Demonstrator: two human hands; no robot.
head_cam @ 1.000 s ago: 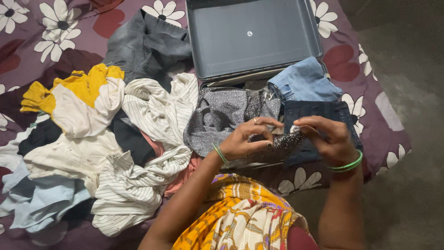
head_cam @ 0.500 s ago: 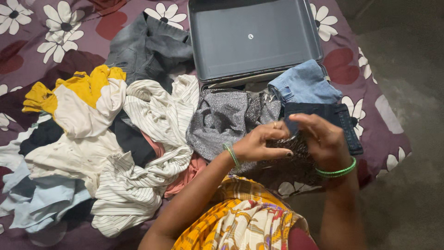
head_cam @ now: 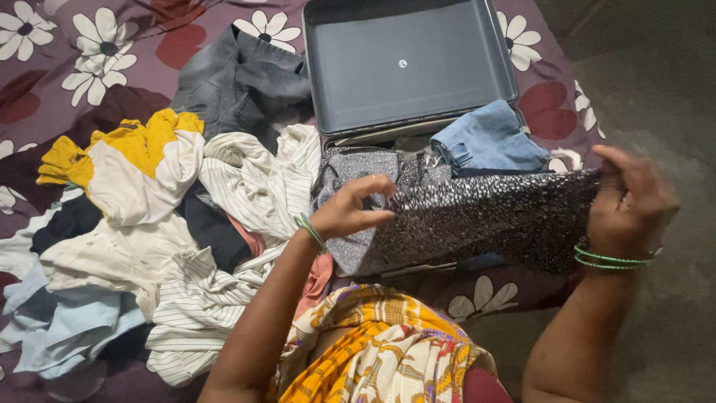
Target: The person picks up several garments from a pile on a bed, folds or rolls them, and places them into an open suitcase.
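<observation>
A dark speckled garment is stretched out wide between my two hands, above the bed's near edge. My left hand pinches its left end, over a grey glittery cloth. My right hand grips its right end, out past the side of the bed. Both wrists wear green bangles. Behind the stretched garment lie folded light blue jeans. Dark blue jeans are mostly hidden by the garment.
An open grey suitcase lies at the back on a maroon bedsheet with white flowers. A heap of clothes covers the left: a yellow and white top, striped white shirts, grey jeans. Grey floor lies right.
My hands were close together over the folded speckled garment. They have pulled apart, the right hand far to the right, and the garment is now spread open between them.
</observation>
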